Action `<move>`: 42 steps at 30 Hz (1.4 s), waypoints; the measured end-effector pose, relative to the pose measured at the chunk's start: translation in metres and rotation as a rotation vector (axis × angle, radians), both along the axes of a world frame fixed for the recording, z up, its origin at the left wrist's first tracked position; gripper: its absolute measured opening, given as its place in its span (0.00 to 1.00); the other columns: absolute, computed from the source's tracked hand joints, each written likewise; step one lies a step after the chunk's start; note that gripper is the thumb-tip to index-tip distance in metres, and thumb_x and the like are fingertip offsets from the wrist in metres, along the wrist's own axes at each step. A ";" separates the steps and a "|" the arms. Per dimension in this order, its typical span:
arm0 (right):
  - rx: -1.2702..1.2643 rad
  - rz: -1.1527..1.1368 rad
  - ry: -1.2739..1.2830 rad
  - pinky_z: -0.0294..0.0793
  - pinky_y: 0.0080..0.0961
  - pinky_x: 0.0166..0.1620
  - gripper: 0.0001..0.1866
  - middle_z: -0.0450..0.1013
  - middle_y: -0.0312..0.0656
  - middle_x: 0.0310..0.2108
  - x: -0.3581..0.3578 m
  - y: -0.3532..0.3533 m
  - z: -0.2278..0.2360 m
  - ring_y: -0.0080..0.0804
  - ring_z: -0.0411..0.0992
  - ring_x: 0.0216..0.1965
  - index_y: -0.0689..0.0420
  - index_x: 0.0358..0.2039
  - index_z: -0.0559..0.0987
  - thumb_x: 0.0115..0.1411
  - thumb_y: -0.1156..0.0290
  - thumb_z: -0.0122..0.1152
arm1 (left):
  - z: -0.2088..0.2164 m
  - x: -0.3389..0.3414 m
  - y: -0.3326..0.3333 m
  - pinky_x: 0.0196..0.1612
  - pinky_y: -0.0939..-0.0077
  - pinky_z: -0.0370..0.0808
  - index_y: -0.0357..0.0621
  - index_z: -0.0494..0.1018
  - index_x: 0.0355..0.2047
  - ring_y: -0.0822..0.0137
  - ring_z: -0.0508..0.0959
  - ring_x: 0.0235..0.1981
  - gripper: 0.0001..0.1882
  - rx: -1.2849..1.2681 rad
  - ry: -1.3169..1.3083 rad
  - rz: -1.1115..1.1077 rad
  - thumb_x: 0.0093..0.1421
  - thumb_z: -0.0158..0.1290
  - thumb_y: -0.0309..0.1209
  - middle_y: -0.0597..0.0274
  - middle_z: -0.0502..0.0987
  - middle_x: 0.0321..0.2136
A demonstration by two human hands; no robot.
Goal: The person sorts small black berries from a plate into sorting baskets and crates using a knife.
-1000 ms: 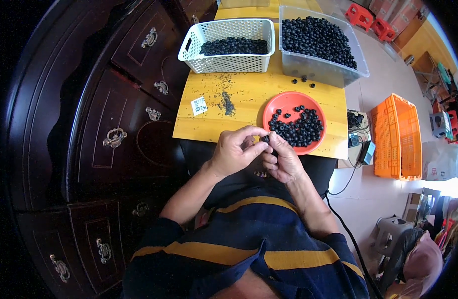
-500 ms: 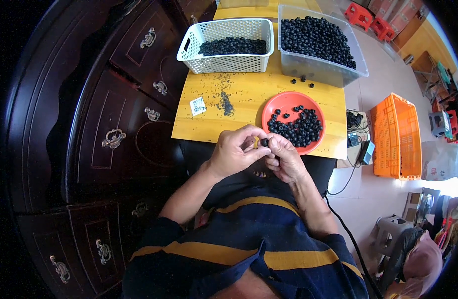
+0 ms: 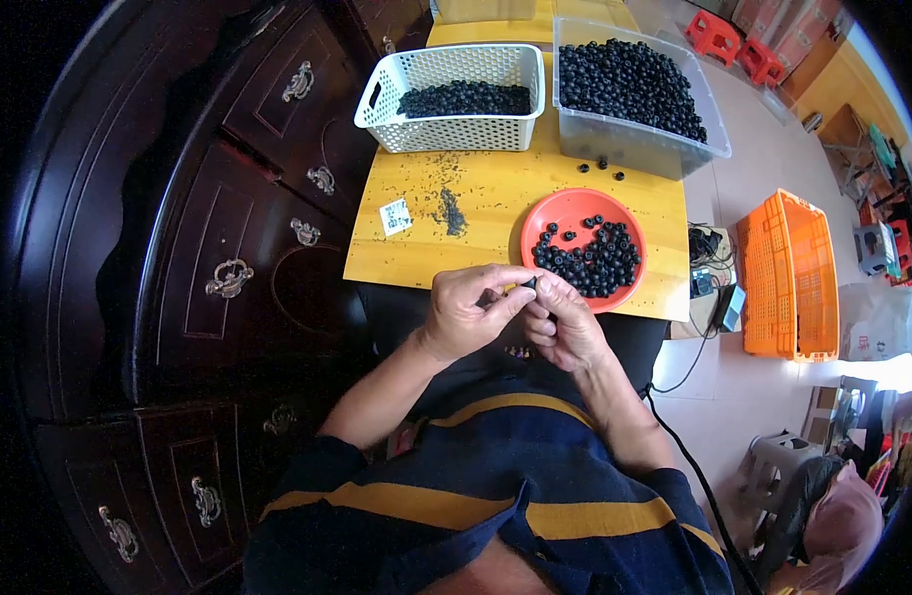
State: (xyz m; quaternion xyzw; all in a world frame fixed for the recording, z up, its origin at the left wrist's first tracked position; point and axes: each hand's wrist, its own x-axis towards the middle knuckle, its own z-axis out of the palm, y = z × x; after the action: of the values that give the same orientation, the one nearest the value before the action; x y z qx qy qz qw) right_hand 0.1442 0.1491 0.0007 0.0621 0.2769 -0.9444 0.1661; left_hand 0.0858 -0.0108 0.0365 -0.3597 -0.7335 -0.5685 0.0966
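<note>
My left hand (image 3: pixel 466 312) and my right hand (image 3: pixel 565 322) meet just in front of the yellow table's near edge, fingertips together. Between both thumbs and forefingers is pinched a small round black part (image 3: pixel 530 283), mostly covered by the fingers. Close beyond my right hand lies a red plate (image 3: pixel 549 206) holding many loose black parts (image 3: pixel 605 260), some with a hole in the middle. A white perforated basket (image 3: pixel 456 137) at the back left contains more black pieces. A clear plastic bin (image 3: pixel 614 147) to its right is heaped with round black parts.
Black scraps (image 3: pixel 451 213) and a small white printed square (image 3: pixel 395 216) lie on the yellow table (image 3: pixel 486 238). Three loose parts (image 3: pixel 603 163) sit before the bin. Dark drawers (image 3: pixel 208 268) stand at the left; an orange crate (image 3: pixel 763 278) and a black cable (image 3: pixel 689 456) are at the right.
My fingertips have closed further over the small black part, so less of it shows. The table and containers sit slightly lower in the picture.
</note>
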 end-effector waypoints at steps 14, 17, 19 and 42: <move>-0.008 0.073 0.190 0.49 0.10 0.19 0.14 0.65 0.26 0.23 -0.003 0.003 -0.004 0.11 0.53 0.17 0.53 0.40 0.75 0.67 0.56 0.61 | 0.016 -0.020 -0.019 0.21 0.72 0.68 0.42 0.71 0.28 0.67 0.73 0.16 0.21 -0.274 0.053 -0.098 0.54 0.68 0.44 0.63 0.72 0.16; 0.012 0.082 0.186 0.49 0.11 0.19 0.14 0.65 0.26 0.23 -0.002 0.002 -0.005 0.11 0.53 0.17 0.54 0.40 0.75 0.67 0.56 0.61 | 0.029 -0.019 -0.023 0.24 0.67 0.72 0.43 0.72 0.28 0.58 0.78 0.20 0.24 -0.411 0.039 -0.126 0.55 0.65 0.51 0.59 0.74 0.18; 0.012 0.103 0.198 0.49 0.11 0.19 0.14 0.65 0.26 0.23 -0.002 0.003 -0.007 0.11 0.53 0.17 0.54 0.40 0.75 0.67 0.56 0.62 | 0.026 -0.019 -0.023 0.23 0.68 0.72 0.43 0.71 0.27 0.59 0.77 0.18 0.25 -0.407 0.099 -0.147 0.56 0.64 0.53 0.59 0.72 0.17; 0.119 0.096 0.164 0.48 0.11 0.19 0.14 0.64 0.25 0.21 -0.002 0.007 -0.002 0.11 0.52 0.17 0.52 0.35 0.74 0.67 0.55 0.61 | 0.017 -0.020 -0.020 0.24 0.63 0.75 0.45 0.72 0.30 0.56 0.81 0.21 0.23 -0.586 0.292 -0.145 0.61 0.57 0.54 0.58 0.78 0.19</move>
State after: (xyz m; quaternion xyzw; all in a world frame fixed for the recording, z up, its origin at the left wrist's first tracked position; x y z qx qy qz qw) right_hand 0.1426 0.1560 -0.0014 -0.0190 0.3475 -0.9193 0.1838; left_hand 0.0661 -0.0312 0.0535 -0.5012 -0.8167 -0.2812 0.0522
